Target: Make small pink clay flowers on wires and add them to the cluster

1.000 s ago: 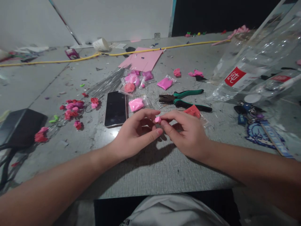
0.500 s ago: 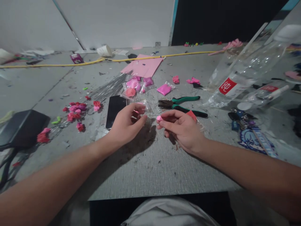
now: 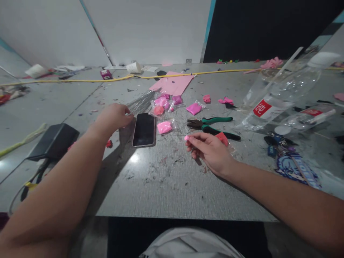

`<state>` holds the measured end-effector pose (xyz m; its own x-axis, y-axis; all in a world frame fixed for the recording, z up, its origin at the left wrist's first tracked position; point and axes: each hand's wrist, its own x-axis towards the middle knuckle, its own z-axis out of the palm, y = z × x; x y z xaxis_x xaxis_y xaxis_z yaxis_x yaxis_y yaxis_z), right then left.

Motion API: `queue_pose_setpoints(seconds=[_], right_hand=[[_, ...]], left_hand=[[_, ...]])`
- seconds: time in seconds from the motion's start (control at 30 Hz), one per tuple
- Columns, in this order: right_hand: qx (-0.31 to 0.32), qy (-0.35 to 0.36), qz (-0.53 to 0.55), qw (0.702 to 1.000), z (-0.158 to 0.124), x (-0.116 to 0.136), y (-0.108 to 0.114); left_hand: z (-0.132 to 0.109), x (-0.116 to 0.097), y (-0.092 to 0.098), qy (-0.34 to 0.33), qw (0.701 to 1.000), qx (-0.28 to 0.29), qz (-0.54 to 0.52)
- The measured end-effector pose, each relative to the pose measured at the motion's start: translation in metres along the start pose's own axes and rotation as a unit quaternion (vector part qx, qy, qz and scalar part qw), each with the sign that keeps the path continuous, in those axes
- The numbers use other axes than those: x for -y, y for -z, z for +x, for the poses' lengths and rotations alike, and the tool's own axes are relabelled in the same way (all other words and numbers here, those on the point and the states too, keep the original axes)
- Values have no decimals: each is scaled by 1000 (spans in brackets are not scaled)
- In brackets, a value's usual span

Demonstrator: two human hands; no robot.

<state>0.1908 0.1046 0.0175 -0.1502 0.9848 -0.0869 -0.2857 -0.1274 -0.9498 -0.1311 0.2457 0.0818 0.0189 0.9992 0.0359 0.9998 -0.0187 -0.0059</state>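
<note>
Fingertips point(image 3: 188, 140) of the right hand point(image 3: 208, 152) are pinched on a small pink clay ball point(image 3: 186, 137), while the left hand point(image 3: 113, 117), loosely curled, is stretched leftward to the bundle of thin silver wires point(image 3: 141, 103), whose long axis runs away beside the black phone point(image 3: 144, 129).

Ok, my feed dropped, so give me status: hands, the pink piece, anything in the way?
Left hand at the wire bundle, grip hidden. Right hand pinching small pink clay piece. Phone and pliers lie close by.

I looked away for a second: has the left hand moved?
Yes. The left hand left the pink piece and went left past the phone to the wires.
</note>
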Motion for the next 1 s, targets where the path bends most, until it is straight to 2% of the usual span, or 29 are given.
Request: queue_pose_setpoints(seconds=[0.13, 0.4, 0.63, 0.83, 1.0], right_hand=[[-1, -17, -10, 1000, -2, 3, 0], [4, -13, 8, 1000, -1, 4, -2], [7, -12, -7, 1000, -2, 5, -1], [9, -21, -5, 1000, -2, 7, -2], [13, -27, -9, 1000, -3, 6, -2]], left_hand=[[7, 0, -12, 18, 999, 34, -6], [9, -1, -26, 17, 1000, -7, -8], [4, -3, -21, 32, 999, -32, -16], [4, 0, -20, 28, 999, -15, -34], [1, 3, -16, 43, 998, -36, -39]])
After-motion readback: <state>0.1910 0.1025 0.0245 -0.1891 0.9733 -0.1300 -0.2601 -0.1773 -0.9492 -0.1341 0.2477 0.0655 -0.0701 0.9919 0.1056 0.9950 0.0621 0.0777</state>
